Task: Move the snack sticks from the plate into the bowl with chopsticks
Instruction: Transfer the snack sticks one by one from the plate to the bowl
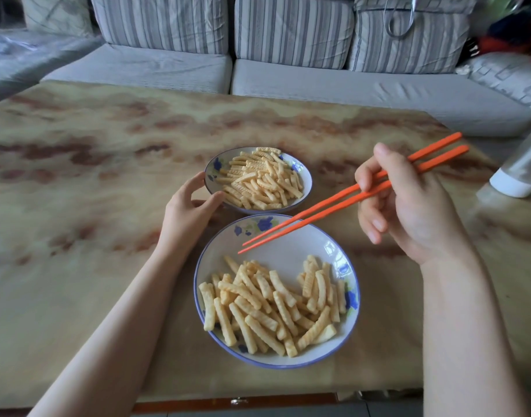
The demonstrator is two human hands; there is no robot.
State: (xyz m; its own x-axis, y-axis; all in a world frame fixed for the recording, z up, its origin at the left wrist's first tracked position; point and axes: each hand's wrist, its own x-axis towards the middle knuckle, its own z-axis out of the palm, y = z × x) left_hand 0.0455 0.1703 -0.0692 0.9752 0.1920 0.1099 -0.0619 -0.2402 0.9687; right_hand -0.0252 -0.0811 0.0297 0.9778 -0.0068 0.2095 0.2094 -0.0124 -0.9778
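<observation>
A white plate (288, 245) with a blue rim sits near the table's front edge and holds several crinkled yellow snack sticks (270, 305) in its near half. Behind it stands a smaller blue-flowered bowl (303, 173) heaped with more snack sticks (258, 182). My left hand (187, 210) cups the bowl's left rim, thumb and fingers curled round it. My right hand (408, 203) grips a pair of orange chopsticks (327, 206). Their tips hover over the plate's bare far half, slightly apart, with nothing between them.
The marbled tan table (92, 176) stretches wide to the left. A white and clear container (520, 173) stands at the right edge, close to my right hand. A striped grey sofa (288, 70) runs behind the table.
</observation>
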